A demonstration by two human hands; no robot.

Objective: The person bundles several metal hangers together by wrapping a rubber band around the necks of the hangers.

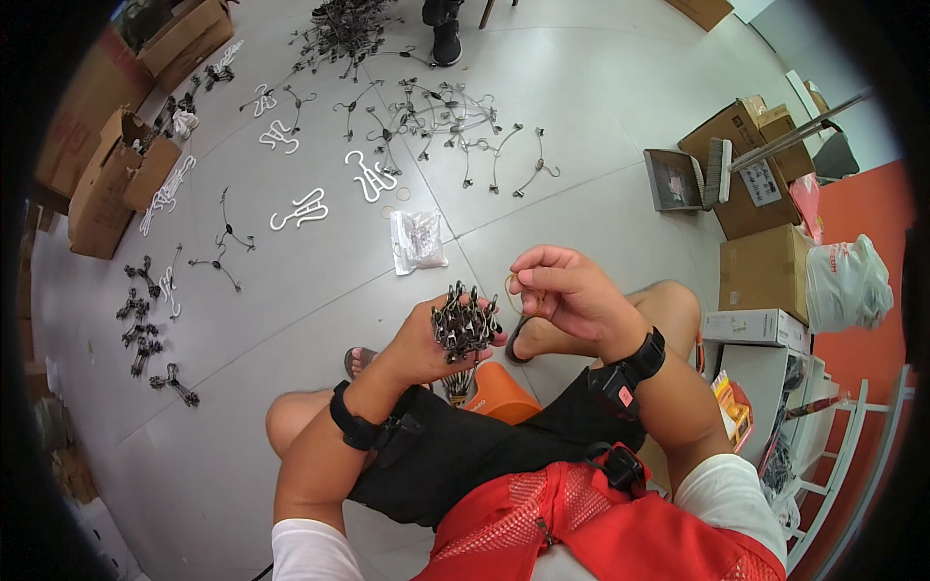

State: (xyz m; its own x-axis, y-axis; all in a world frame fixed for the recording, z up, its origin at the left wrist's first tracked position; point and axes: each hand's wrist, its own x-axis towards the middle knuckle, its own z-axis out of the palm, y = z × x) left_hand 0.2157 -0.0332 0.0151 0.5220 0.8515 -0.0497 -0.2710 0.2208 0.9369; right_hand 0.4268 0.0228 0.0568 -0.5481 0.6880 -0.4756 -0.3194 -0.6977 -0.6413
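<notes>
A bundle of dark metal clip hangers is gripped in my left hand, with its clip ends facing up and its lower part running down below the hand. To the right of it, my right hand holds a thin tan rubber band between thumb and fingers, apart from the bundle. On the floor beyond my hands lies a clear plastic packet, its contents hard to make out. Two more rubber bands rest just past the packet.
White plastic hangers and loose metal clip hangers lie across the floor ahead. Hanger bundles sit at left near cardboard boxes. An orange stool is between my legs. A dustpan and boxes stand right; another person's shoe is ahead.
</notes>
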